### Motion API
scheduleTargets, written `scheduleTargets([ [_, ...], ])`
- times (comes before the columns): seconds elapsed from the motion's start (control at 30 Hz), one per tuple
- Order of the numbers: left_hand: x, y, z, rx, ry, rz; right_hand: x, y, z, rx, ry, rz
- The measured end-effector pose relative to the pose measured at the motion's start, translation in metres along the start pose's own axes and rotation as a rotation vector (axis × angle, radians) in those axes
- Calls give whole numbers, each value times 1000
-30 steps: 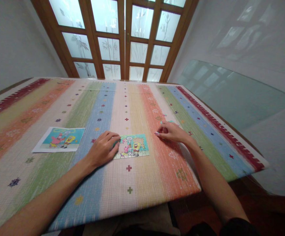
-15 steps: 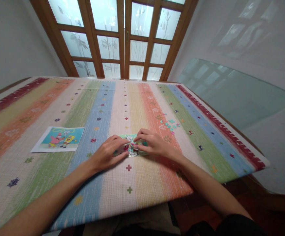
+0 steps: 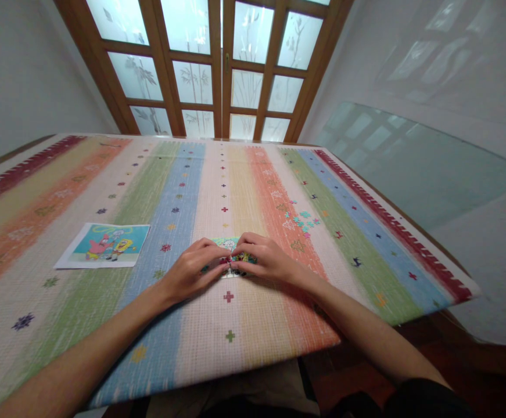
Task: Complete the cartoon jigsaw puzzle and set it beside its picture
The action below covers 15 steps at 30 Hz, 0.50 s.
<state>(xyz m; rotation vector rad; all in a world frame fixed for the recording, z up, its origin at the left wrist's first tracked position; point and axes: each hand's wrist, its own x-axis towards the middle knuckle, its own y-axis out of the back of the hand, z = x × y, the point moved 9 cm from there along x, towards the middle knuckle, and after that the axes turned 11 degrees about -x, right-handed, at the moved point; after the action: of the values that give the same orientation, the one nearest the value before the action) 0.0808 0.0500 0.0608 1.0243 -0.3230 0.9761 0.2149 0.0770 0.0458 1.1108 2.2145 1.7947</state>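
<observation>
A small cartoon jigsaw puzzle (image 3: 225, 242) lies flat on the striped tablecloth (image 3: 218, 174), mostly covered by both hands. My left hand (image 3: 192, 270) rests on its left part, fingers curled and pressing down. My right hand (image 3: 265, 259) lies over its right part, fingertips pinched on a puzzle piece (image 3: 234, 262) at the puzzle's lower middle, meeting the left fingertips. Several loose puzzle pieces (image 3: 301, 221) are scattered on the orange and green stripes just beyond my right hand.
A printed reference picture (image 3: 107, 244) of the same cartoon lies to the left of the puzzle. The table's right edge (image 3: 409, 238) runs diagonally; a glass pane (image 3: 413, 162) leans on the right wall. Wooden frosted-glass doors (image 3: 222, 69) stand behind the table.
My right hand left the loose pieces with one piece and came left onto the puzzle, meeting my left hand. My left hand shifted slightly right over the puzzle.
</observation>
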Motion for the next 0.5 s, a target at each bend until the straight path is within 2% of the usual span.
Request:
scheduleTargets([
  [0.17, 0, 6, -4, 9, 13, 27, -1, 7, 5, -44, -25, 34],
  [0.5, -2, 6, -18, 80, 54, -40, -14, 39, 39, -126, -101, 161],
])
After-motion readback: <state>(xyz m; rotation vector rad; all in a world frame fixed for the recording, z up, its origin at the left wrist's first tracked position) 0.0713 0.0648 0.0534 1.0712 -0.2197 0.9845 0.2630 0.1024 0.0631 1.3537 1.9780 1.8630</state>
